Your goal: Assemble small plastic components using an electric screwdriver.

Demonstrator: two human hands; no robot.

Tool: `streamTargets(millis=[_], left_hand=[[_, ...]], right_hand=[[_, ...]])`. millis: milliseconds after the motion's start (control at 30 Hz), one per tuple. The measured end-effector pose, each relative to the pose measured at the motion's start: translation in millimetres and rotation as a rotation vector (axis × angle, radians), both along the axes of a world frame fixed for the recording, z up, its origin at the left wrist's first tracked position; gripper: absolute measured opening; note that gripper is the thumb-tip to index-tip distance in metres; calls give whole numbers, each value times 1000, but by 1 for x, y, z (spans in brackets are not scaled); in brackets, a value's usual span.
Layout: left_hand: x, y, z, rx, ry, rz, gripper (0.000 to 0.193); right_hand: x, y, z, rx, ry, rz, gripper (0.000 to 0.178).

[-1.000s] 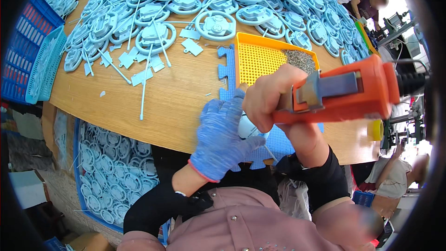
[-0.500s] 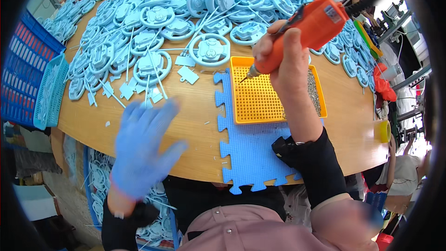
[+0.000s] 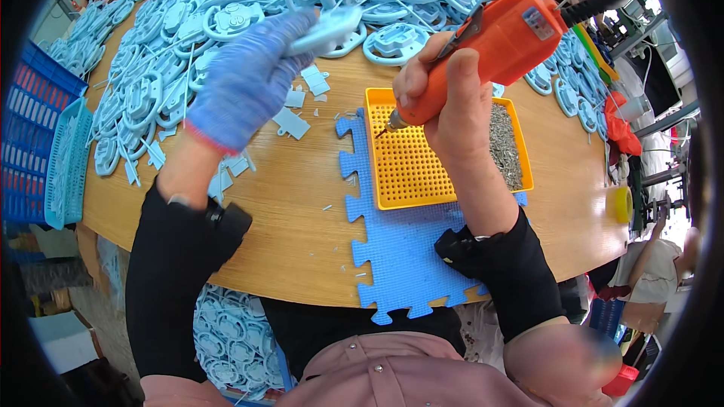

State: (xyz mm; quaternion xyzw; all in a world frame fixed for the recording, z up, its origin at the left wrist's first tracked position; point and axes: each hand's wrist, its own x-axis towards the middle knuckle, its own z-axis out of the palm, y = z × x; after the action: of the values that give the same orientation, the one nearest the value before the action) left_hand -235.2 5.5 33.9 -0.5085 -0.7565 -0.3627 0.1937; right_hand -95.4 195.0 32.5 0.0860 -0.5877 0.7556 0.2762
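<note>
My left hand (image 3: pixel 249 79), in a blue knit glove, has its fingers closed on the edge of a light-blue plastic toy steering wheel (image 3: pixel 335 29), blurred and tilted above the near side of the pile. Bare, my right hand (image 3: pixel 456 109) grips an orange electric screwdriver (image 3: pixel 501 41). Its bit points down and left over the left part of a yellow perforated tray (image 3: pixel 411 169); whether the tip touches the tray cannot be told. Small metal screws (image 3: pixel 504 151) fill the tray's right compartment. Beneath the tray lies a blue foam mat (image 3: pixel 407 260).
A large heap of light-blue wheel parts (image 3: pixel 151 94) covers the table's far side. Flat plastic offcuts (image 3: pixel 290 122) lie before it. Blue baskets (image 3: pixel 66 162) stand at the left edge, a yellow tape roll (image 3: pixel 623 204) at the right. A crate of parts (image 3: pixel 234 339) sits below the table.
My left hand has moved forward from the near table edge and taken hold of a toy steering wheel. The right hand keeps the screwdriver over the tray, shifted slightly left.
</note>
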Motion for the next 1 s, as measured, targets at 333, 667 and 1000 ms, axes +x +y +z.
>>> streamTargets(millis=[333,667,1000], left_hand=[[193,-49,25,-387,-1347,-322,38],[223,-33,-23,-299,-498,133,81],[224,-18,-14,-414,-369,34,53]], right_hand=[[3,-2,-1,96,65,2,46],[106,-36,58,8,-7,69,70],[110,-31,54,7,62,-130,70]])
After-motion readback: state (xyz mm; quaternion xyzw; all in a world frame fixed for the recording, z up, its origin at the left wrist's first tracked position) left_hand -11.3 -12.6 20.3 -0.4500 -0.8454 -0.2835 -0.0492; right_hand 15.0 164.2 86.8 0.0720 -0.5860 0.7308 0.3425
